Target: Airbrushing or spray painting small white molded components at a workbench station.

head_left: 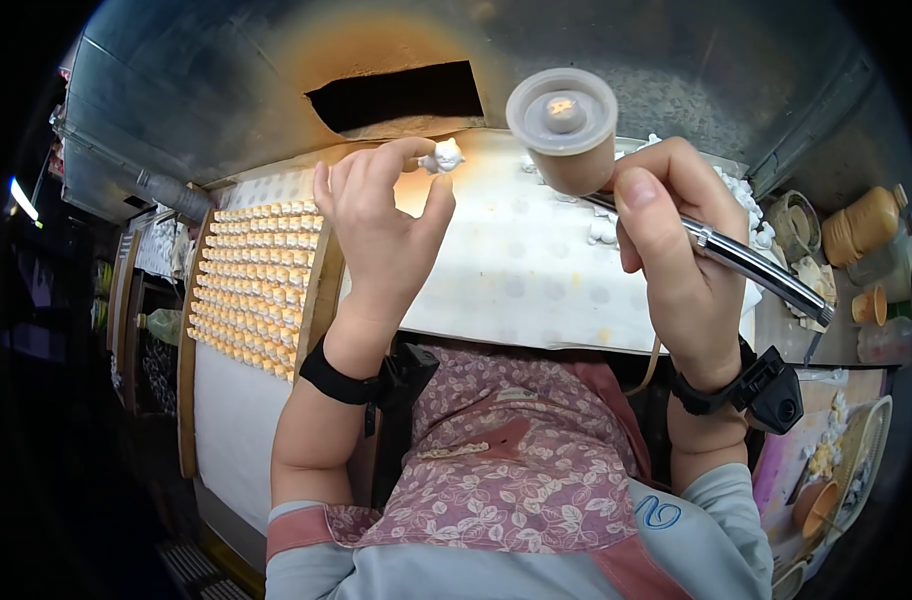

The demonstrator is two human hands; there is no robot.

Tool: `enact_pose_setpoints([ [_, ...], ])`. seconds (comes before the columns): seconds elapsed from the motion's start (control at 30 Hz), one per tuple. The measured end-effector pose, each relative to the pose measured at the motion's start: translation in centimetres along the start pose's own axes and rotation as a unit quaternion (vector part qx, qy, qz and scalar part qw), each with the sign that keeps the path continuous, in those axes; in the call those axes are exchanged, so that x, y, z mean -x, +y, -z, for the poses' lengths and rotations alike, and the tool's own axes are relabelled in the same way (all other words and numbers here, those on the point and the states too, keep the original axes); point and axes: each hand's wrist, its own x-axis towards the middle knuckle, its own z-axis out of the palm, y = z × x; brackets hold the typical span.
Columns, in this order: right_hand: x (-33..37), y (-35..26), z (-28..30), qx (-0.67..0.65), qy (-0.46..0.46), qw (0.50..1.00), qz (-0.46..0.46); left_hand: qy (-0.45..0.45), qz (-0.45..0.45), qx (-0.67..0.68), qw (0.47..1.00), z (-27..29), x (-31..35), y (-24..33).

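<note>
Between thumb and forefinger, my left hand point(381, 220) pinches a small white figurine point(445, 155) with a rounded body, held up over the white paper point(516, 290). My right hand point(681, 245) grips a silver airbrush point(758, 265) with the thumb on top. A translucent lidded paint cup point(573, 150) is mounted at the airbrush's front end and hides its nozzle from view. The cup stands to the right of the figurine, apart from it. A few white figurines point(603, 232) lie on the paper behind my right hand.
At left, a wood-edged tray point(321, 285) carries rows of orange-tinted figurines point(251, 285). The metal back wall has a dark opening point(401, 98) ringed with orange overspray. More white figurines point(758, 215), a tan bottle point(864, 225) and an orange cup point(869, 305) stand at right.
</note>
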Motion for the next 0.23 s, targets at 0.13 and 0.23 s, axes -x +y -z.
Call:
enact_pose_setpoints([
  [0.13,-0.1,-1.2,-1.2,-0.013,0.079,0.996,0.043,0.005,0.021,-0.016,1.0,1.4,0.7,-0.4],
  [0.23,-0.4,0.0,-2.4,-0.037,0.1,0.993,0.052,-0.022,0.117,0.04,0.992,3.9,2.1,-0.7],
])
